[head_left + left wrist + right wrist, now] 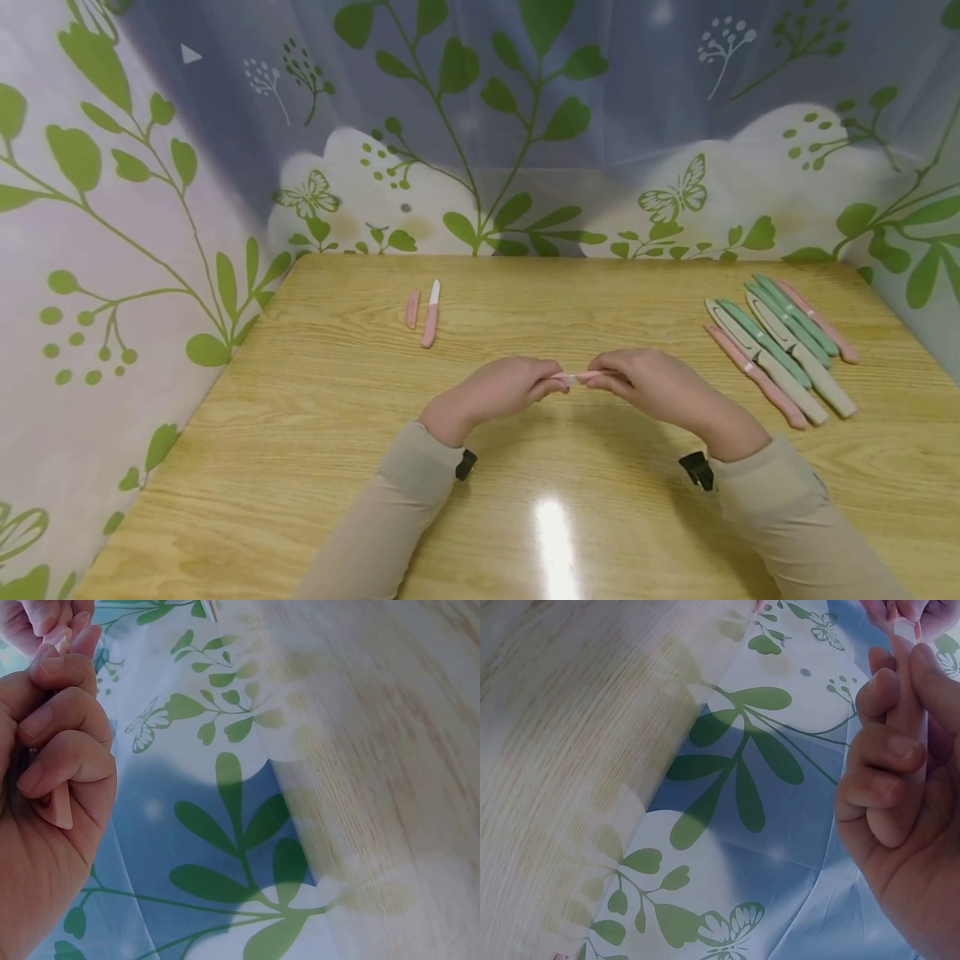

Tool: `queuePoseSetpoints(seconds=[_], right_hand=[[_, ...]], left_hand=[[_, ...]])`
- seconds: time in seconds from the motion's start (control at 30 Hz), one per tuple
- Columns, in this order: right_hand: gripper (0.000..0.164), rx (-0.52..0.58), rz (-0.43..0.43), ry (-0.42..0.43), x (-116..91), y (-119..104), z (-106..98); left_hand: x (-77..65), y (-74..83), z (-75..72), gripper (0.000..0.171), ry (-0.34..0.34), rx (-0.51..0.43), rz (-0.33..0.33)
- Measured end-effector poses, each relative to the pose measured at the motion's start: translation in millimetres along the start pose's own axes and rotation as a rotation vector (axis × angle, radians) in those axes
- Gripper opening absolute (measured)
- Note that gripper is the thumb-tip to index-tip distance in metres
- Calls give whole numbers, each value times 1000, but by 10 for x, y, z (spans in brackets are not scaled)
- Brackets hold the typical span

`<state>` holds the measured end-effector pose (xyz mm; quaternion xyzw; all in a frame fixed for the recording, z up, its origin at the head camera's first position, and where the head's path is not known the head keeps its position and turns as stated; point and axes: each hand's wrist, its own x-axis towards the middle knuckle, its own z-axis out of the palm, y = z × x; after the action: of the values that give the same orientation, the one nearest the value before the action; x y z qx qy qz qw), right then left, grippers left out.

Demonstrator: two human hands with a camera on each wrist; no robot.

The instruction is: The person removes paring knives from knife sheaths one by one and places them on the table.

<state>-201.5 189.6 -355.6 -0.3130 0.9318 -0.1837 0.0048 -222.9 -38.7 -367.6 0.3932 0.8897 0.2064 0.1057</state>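
Knife (909, 705) held crosswise, blade (572, 379) toward left hand (498, 392).

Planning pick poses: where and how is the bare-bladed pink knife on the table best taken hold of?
Probably mid-handle, from above on the near side. The knife lies with its handle toward the person and its white blade pointing away. The loose sheath sits close on its left, so leave more clearance there.

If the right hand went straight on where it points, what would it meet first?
Probably the left hand, directly opposite, gripping the other end of the pink knife; exact depth is hard to judge.
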Motion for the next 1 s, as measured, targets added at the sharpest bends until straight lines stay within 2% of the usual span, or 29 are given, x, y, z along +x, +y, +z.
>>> queuePoseSetpoints(seconds=[0.37, 0.77, 1.0], right_hand=[[17, -1, -9, 13, -14, 5, 6], [17, 1, -19, 18, -32, 25, -21], [16, -8, -15, 3, -11, 32, -35]], left_hand=[[-4, -12, 14, 35, -13, 3, -20], [19, -31, 31, 34, -7, -11, -3], [19, -29, 30, 33, -14, -10, -34]])
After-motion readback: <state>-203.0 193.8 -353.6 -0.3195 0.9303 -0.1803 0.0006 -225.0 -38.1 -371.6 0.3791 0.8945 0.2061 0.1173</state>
